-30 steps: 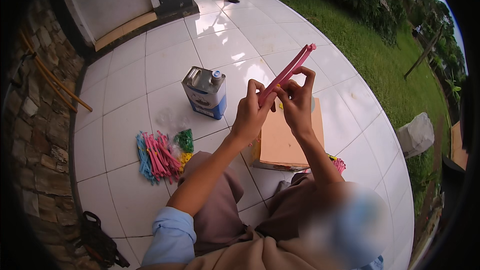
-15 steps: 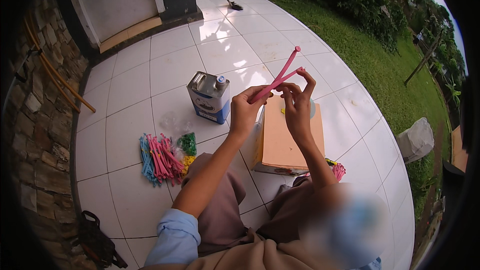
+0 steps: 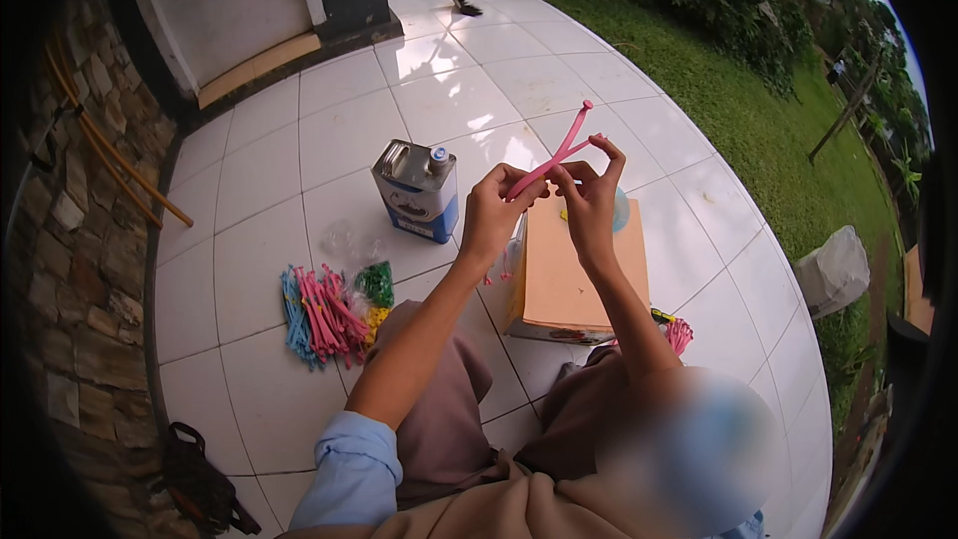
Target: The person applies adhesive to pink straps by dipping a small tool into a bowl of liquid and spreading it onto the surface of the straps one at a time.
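A slender pink strip [image 3: 573, 132] with knobbed ends is bent so that its two arms cross in a narrow X. My left hand [image 3: 489, 220] closes around its lower, looped end, thumb and fingers pinched together. On the other arm, my right hand [image 3: 591, 210] holds the strip with its fingertips, the index finger raised near the knob. Both hands are above a cardboard-topped box [image 3: 584, 274]. Something small and yellow, with a pale round item [image 3: 621, 212], shows on the box top, partly behind my right hand.
Left of my knees lie bundles of pink strips [image 3: 324, 314] and blue strips [image 3: 296, 314], with green pieces [image 3: 374, 284] and yellow pieces [image 3: 376, 319] in clear bags. A metal can [image 3: 417, 202] stands beyond. More pink strips [image 3: 679, 336] lie right of the box.
My hands have shifted slightly, the right one lower and closer to the left. The crossed arms of the pink strip have tilted a little, and its upper knob sits slightly lower.
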Demonstrator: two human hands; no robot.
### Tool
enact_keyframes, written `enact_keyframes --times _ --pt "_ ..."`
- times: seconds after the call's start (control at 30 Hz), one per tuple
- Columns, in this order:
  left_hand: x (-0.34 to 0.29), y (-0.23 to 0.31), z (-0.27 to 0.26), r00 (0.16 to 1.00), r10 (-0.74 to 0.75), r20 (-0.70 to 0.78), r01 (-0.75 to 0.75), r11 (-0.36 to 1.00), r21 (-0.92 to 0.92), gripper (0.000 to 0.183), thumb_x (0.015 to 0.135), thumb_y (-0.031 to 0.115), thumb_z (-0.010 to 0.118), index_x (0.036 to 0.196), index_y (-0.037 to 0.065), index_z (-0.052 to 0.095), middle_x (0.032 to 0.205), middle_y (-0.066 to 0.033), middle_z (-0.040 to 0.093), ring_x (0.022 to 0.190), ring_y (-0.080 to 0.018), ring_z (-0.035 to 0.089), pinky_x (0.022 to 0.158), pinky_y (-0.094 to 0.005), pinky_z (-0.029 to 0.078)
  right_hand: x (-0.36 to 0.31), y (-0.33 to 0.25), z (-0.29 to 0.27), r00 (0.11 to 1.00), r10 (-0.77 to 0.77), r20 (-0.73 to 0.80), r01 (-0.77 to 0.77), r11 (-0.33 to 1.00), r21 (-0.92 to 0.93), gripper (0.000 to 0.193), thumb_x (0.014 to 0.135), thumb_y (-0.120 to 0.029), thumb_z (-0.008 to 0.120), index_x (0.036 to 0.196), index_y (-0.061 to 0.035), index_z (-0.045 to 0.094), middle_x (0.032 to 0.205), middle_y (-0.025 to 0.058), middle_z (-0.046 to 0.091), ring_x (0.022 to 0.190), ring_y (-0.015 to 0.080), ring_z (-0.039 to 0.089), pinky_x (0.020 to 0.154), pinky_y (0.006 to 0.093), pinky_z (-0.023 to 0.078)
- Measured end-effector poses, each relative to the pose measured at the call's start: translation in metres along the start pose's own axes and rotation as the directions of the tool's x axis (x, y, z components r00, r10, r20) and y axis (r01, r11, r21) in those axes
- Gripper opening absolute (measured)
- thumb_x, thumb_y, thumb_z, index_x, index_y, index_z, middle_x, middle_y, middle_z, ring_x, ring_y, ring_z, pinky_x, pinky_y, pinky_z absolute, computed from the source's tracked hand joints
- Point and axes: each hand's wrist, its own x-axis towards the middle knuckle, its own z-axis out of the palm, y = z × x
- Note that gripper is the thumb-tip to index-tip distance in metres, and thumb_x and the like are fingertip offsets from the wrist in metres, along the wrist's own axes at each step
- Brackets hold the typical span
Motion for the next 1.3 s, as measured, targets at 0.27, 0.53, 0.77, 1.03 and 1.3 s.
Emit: enact_keyframes --times 0.27,0.53,0.77,1.03,1.3 --pt "-0.003 -0.001 0.001 0.994 0.001 0.113 0.012 0.993 -0.116 0.024 0.085 0.004 0.053 0.108 -0.003 0.053 0.096 -0.0094 0.061 0.080 -0.0122 0.061 0.076 -0.0247 0.052 0.000 -0.001 -0.012 0.969 -0.246 0.033 0.220 0.787 -0.577 0.032 0.077 0.000 0.061 0.105 -0.0055 0.047 0.088 0.0098 0.053 0.086 0.0187 0.053 0.068 0.0295 0.045" --pt "-0.004 -0.001 0.001 0.998 -0.063 -0.019 0.055 0.959 -0.280 0.042 0.080 -0.006 0.056 0.117 -0.001 0.038 0.096 -0.0157 0.058 0.084 -0.0180 0.062 0.078 -0.0279 0.054 -0.001 -0.002 -0.007 0.866 -0.456 0.204 0.487 0.680 -0.549 0.023 0.067 0.001 0.067 0.088 -0.0032 0.057 0.091 0.0078 0.056 0.091 0.0262 0.050 0.074 0.0350 0.045" --pt "-0.004 0.002 -0.002 0.998 0.056 -0.012 -0.057 0.956 -0.289 0.044 0.078 -0.008 0.056 0.113 0.002 0.032 0.096 -0.0166 0.058 0.089 -0.0199 0.061 0.081 -0.0305 0.052 -0.002 -0.010 -0.004 0.896 -0.413 0.165 0.434 0.734 -0.522 0.021 0.068 0.000 0.067 0.087 -0.0049 0.059 0.085 0.0065 0.059 0.081 0.0230 0.055 0.068 0.0336 0.047" --pt "-0.006 0.010 -0.006 0.996 0.084 0.037 -0.068 0.945 -0.320 0.042 0.078 -0.007 0.058 0.109 0.003 0.033 0.097 -0.0179 0.059 0.091 -0.0203 0.061 0.080 -0.0309 0.052 -0.003 -0.005 -0.005 0.957 -0.285 0.050 0.279 0.866 -0.414 0.012 0.074 -0.002 0.066 0.085 -0.0029 0.061 0.080 0.0085 0.062 0.074 0.0195 0.063 0.063 0.0287 0.048" --pt "-0.005 0.012 -0.015 0.990 -0.131 0.055 0.142 0.909 -0.393 0.038 0.080 -0.001 0.059 0.111 0.003 0.037 0.092 -0.0161 0.061 0.083 -0.0190 0.063 0.076 -0.0266 0.052 -0.002 -0.004 -0.008 0.930 -0.302 0.208 0.365 0.810 -0.458 0.017 0.073 0.002 0.064 0.088 -0.0026 0.060 0.088 0.0077 0.059 0.079 0.0212 0.059 0.067 0.0298 0.048"
